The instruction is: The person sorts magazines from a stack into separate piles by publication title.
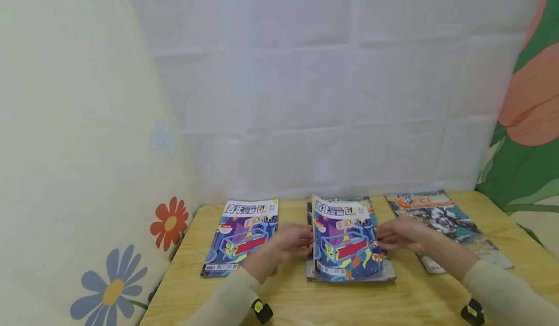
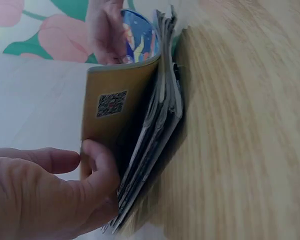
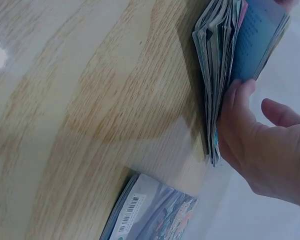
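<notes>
Hands (image 1: pixel 291 239) (image 1: pixel 402 234) flank the middle purple magazine (image 1: pixel 346 242), left pinching it, right touching, thumb apart.

Ok so we've got both bare forearms (image 1: pixel 452 255) poking out of long pale cream sleeves (image 1: pixel 229 292), angled inward. Our bare left hand (image 1: pixel 291 239) is pinching, index finger bent near the thumb; on our bare right hand (image 1: pixel 403 235) the fingers reach forward, thumb well apart.
</notes>
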Tool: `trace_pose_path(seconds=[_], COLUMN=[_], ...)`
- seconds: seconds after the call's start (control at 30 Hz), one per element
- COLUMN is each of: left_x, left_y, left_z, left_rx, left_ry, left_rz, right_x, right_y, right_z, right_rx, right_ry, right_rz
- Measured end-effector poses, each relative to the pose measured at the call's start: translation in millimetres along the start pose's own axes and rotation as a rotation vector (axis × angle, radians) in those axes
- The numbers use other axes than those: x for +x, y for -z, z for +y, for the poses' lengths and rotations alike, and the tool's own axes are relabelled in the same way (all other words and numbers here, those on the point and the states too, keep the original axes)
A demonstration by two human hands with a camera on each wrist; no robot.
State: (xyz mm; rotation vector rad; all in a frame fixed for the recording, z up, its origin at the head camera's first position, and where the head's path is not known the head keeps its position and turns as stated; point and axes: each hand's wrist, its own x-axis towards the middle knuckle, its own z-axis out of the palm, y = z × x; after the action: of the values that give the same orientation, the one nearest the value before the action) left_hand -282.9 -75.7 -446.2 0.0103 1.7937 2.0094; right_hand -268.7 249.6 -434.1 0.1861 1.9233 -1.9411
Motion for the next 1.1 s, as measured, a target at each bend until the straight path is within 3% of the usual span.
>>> trace_pose_path(seconds=[0.17, 0.3, 0.5, 0.67, 0.9, 1.0, 1.1], left_x=[-3.5, -7.1, -11.5, -15.7, -22.7, -22.8, -20.2], left_y=[-4.3, -9.1, -17.4, -20.6, -17.6, -16.2, -12.5], left_z=[-3.6, -4.3, -2.4, 7.6, 32.9, 39.5, 39.7], left_rx=[0.117, 0.156, 0.117, 0.072, 0.082, 0.085, 0.093], left_ry=[-0.017, -0.029, -0.054, -0.109, -0.193, -0.221, -0.227], left_rz=[-0.008, -0.029, -0.029, -0.005, -0.072, -0.086, -0.075], right_x=[-0.1, -1.6, -4.0, -6.0, -8.2, -8.9, -10.3], right_y=[-2, -3, -5, -4, -3, -3, -3], right_z=[0, -1, 1, 5, 0, -4, -6], right_rx=[0.040, 0.088, 0.025, -0.051, -0.038, -0.048, 0.021], right_ry=[0.001, -0.013, -0.006, 0.011, -0.015, 0.015, 0.053], right_rz=[-0.015, 0.003, 0.034, -0.027, -0.097, -0.116, -0.164])
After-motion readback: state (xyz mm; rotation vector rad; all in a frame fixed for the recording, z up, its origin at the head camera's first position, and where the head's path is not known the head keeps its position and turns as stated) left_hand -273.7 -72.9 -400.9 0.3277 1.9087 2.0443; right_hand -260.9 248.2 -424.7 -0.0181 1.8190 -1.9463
